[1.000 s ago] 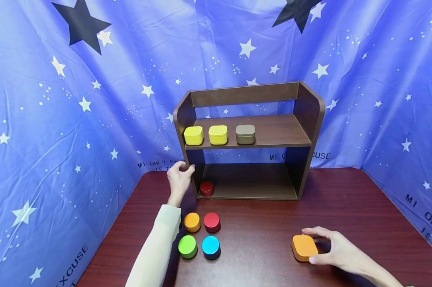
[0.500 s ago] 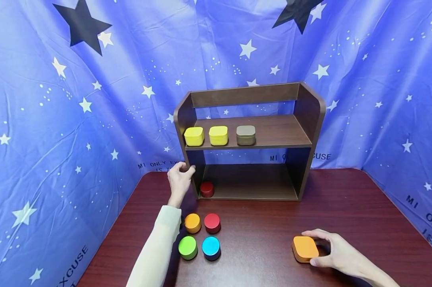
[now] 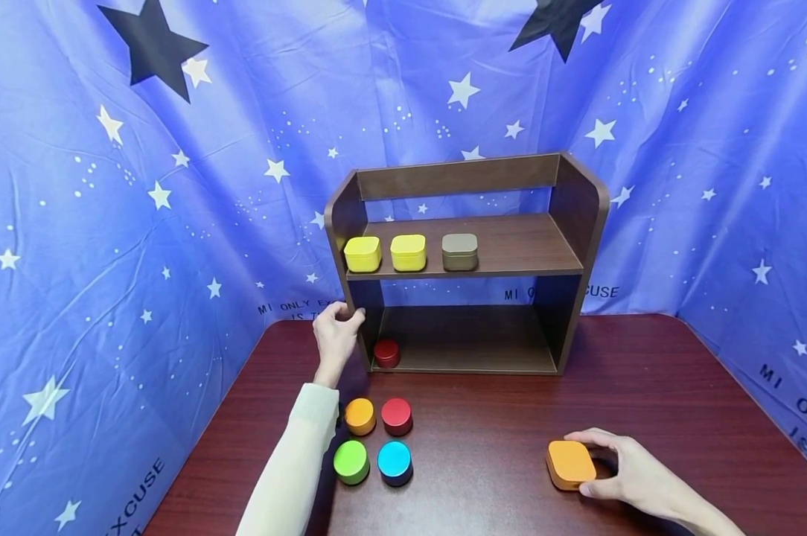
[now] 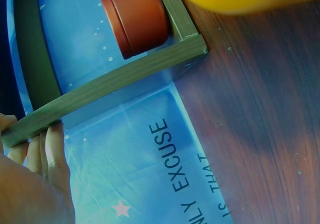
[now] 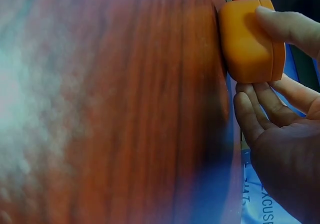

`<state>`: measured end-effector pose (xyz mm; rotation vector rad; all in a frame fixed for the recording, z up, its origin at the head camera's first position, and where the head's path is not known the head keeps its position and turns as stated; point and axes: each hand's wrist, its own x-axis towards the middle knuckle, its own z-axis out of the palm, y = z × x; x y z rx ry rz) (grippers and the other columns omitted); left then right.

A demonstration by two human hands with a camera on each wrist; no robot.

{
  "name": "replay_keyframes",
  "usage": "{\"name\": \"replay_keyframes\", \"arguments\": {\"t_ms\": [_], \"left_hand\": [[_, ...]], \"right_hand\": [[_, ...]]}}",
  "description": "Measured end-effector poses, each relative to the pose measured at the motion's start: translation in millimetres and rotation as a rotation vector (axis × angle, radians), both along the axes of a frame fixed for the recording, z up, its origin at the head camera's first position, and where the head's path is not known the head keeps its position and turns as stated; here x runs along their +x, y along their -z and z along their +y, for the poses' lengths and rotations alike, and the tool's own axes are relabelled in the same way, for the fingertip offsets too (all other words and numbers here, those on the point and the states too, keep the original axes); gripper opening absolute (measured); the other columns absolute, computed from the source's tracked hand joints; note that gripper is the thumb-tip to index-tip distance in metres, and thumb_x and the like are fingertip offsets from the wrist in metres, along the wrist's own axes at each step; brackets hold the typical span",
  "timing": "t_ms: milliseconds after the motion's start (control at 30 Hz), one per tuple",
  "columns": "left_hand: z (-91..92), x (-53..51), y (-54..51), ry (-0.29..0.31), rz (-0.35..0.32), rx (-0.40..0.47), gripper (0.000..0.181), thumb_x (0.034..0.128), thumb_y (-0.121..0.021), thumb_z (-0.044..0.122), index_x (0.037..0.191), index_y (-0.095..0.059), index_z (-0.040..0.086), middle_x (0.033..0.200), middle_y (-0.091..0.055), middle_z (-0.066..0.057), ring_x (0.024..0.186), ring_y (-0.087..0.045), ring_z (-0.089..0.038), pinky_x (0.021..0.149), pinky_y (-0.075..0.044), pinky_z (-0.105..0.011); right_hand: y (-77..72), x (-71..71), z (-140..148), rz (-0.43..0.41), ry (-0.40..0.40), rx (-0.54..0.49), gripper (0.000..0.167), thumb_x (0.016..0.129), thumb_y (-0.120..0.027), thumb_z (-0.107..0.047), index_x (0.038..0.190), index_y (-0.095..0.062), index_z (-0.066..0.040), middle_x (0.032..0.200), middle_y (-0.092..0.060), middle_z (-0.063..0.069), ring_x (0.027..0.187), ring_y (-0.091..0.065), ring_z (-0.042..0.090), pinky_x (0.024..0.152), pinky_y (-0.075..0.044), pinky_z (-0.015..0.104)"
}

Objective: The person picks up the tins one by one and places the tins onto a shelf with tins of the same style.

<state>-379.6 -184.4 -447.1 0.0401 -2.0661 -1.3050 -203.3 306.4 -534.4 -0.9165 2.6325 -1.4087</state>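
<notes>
My left hand point(image 3: 333, 342) grips the front edge of the left side panel of a dark brown two-tier shelf point(image 3: 470, 360). In the left wrist view, the fingers lie along the outer face of that panel point(image 4: 115, 87), with the thumb partly cut off at the frame edge. On the right of the table, my right hand point(image 3: 638, 476) holds an orange rounded-square tin point(image 3: 570, 461) between thumb and fingers. The right wrist view shows the thumb on the tin's lidded side and fingertips at its lower side; the tin seems to sit on or just at the tabletop.
Two yellow tins point(image 3: 362, 254) and a grey-brown tin point(image 3: 460, 252) stand on the upper tier. A round red tin point(image 3: 386, 353) sits at the lower left. Orange point(image 3: 359, 416), red point(image 3: 397, 416), green point(image 3: 351, 462) and blue point(image 3: 394, 463) round tins stand before the shelf.
</notes>
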Motion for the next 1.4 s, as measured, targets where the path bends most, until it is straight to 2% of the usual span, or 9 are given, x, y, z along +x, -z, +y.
{"name": "replay_keyframes", "arguments": {"t_ms": [300,567,1167,1400], "left_hand": [[1.1,1.9,-2.1,0.003,-0.003,0.005,0.017,0.0868,-0.085,0.015,0.082,-0.073,0.003,0.082,-0.073,-0.017,0.081,-0.063,-0.027,0.079,-0.047,-0.031],[0.1,-0.4,-1.9,-0.008,0.018,-0.01,0.017,0.0852,-0.084,0.015,0.08,-0.074,0.003,0.08,-0.074,-0.019,0.077,-0.062,-0.026,0.078,-0.046,-0.033],[-0.5,-1.1,-0.4,-0.005,0.015,-0.009,0.017,0.0865,-0.084,0.016,0.082,-0.074,0.003,0.083,-0.075,-0.019,0.081,-0.065,-0.03,0.079,-0.048,-0.033],[-0.5,-2.6,0.7,-0.007,0.007,-0.005,0.016,0.086,-0.084,0.015,0.082,-0.074,0.003,0.083,-0.074,-0.02,0.081,-0.064,-0.031,0.08,-0.047,-0.035]], "right_hand": [[-2.0,-0.6,0.8,-0.051,-0.007,0.017,0.053,0.087,-0.087,-0.004,0.135,-0.065,0.004,0.123,-0.072,-0.019,0.106,-0.064,-0.009,0.084,-0.053,0.012],[-7.0,0.0,-1.0,-0.006,-0.01,-0.021,0.052,0.086,-0.086,-0.001,0.134,-0.067,0.001,0.122,-0.073,-0.018,0.106,-0.066,-0.006,0.086,-0.052,0.013],[-21.4,-2.7,-6.9,0.101,0.092,0.038,0.054,0.08,-0.092,-0.007,0.13,-0.072,-0.01,0.116,-0.076,-0.018,0.104,-0.064,-0.005,0.085,-0.048,0.014],[-28.6,-5.1,-8.6,0.096,0.106,0.052,0.053,0.081,-0.092,-0.008,0.131,-0.073,-0.012,0.118,-0.076,-0.017,0.105,-0.062,-0.004,0.085,-0.048,0.017]]}}
